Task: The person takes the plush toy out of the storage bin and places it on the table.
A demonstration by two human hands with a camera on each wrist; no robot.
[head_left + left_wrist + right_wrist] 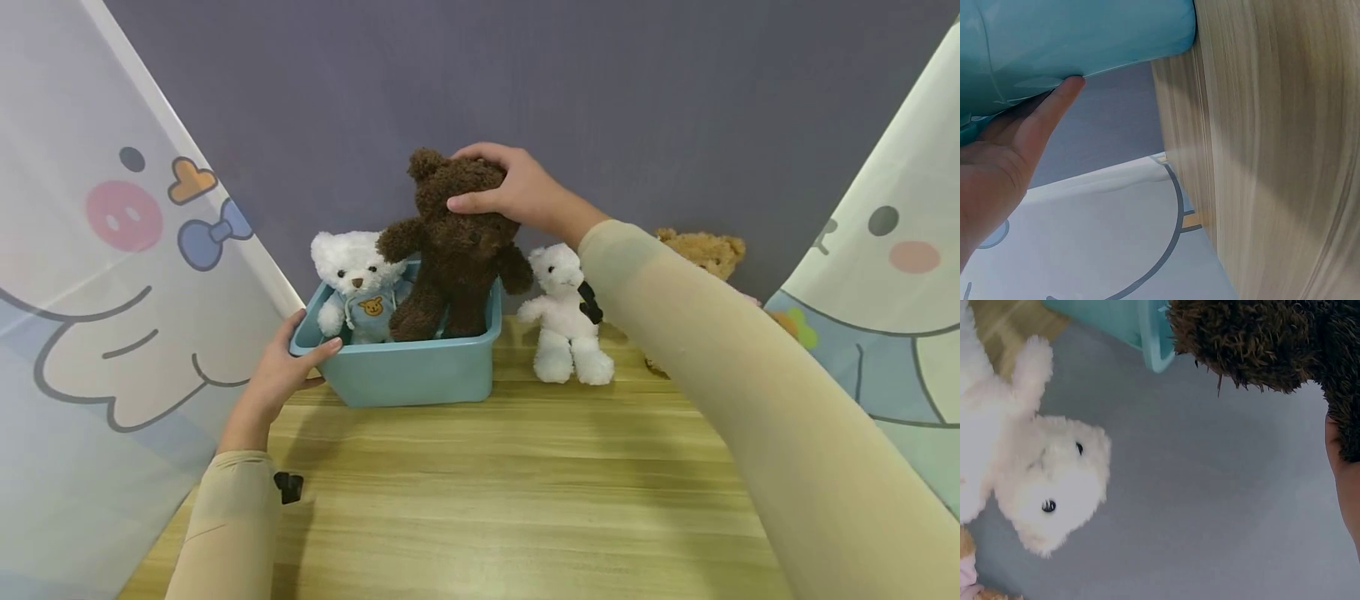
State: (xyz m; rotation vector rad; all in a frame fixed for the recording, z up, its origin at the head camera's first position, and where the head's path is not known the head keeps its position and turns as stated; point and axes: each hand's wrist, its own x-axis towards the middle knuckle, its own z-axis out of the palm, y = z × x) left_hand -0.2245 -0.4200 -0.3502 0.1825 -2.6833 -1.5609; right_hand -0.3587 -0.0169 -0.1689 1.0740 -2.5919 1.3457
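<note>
My right hand [521, 187] grips a dark brown teddy bear [450, 267] by the head, with the thumb across its face. The bear is upright, its legs inside a light blue plastic bin [416, 375]. A white teddy bear in a blue hoodie [369, 304] sits at the left in that bin. At the bin's left front corner my left hand [281, 367] holds the rim, the thumb on top. In the left wrist view its fingers [1054, 112] lie against the bin's outer wall. The right wrist view shows the brown bear's fur [1241, 344] close up.
Right of the bin a plain white teddy bear [568, 321] sits on the wooden table [487, 483]. A tan teddy bear [705, 250] is farther right, partly behind my right sleeve. Printed cloth panels [97, 292] flank the table, and a grey wall [600, 108] stands behind.
</note>
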